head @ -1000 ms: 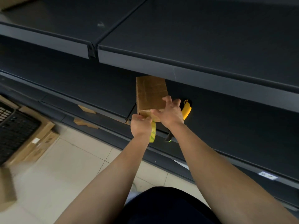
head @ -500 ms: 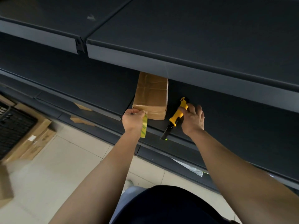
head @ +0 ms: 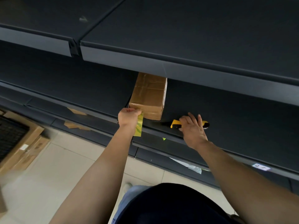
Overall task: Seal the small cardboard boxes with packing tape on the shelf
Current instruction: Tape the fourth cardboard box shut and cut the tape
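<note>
- Your left grip point(head: 128, 116) pinches tape point(head: 138, 126) at the near end of the box point(head: 149, 96) on the shelf point(head: 226, 120)
- Your right grip point(head: 193, 130) covers the knife point(head: 175, 123); clasped or not, unclear
- Slack tape may fold and stick to itself

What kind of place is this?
Probably a retail shop or its stockroom: long tiers of dark metal gondola shelving, a shelf-edge label on a lower rail, and flat cardboard cartons stacked on the tiled floor.
</note>
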A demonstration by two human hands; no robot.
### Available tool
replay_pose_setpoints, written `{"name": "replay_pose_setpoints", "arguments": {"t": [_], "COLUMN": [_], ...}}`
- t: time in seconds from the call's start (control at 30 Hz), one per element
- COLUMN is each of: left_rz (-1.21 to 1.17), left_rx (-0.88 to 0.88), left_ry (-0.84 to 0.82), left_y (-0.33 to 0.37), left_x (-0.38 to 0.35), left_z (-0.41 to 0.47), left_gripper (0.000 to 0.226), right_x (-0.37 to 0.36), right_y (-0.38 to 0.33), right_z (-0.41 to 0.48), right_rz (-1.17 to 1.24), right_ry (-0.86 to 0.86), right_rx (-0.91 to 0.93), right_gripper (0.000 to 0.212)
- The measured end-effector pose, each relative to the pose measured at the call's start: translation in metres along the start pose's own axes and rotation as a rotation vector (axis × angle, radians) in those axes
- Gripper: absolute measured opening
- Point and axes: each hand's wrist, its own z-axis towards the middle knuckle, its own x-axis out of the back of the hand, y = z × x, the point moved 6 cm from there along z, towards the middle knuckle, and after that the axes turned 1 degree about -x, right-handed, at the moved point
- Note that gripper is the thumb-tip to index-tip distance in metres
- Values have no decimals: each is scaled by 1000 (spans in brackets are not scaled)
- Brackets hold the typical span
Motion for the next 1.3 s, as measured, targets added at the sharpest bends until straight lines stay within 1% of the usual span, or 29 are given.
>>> {"name": "replay_pose_setpoints", "arguments": {"t": [0.17, 0.33, 0.47, 0.57, 0.77, 0.9, 1.17, 1.3], "left_rz": [-32, -40, -35, -32, 44, 155, 360, 412], "left_rx": [18, 21, 31, 37, 10, -18, -48, -71], "left_ry": [-50, -90, -124, -143, -186, -186, -215, -224], "left_y": [2, 4, 5, 6, 14, 23, 34, 37], "left_x": [1, 2, 4, 6, 9, 12, 13, 12], "left_z": [4, 3, 3, 3, 7, 14, 28, 31], "left_gripper": [21, 20, 20, 20, 19, 16, 17, 25], "right_x": [6, 26, 34, 37, 46, 45, 36, 34], "right_y": [-3, -19, -43, -56, -64, -70, -67, -67], "right_z": [-25, -17, -4, 1, 6, 14, 19, 23], "right_rz": [138, 257, 191, 149, 149, 95, 68, 55], "right_ry": [73, 121, 71, 1, -102, -86, -89, -108], "right_rx": [38, 24, 25, -12, -81, -84, -71, -76], "right_gripper": [44, 42, 37, 34, 26, 21, 22, 22]}}
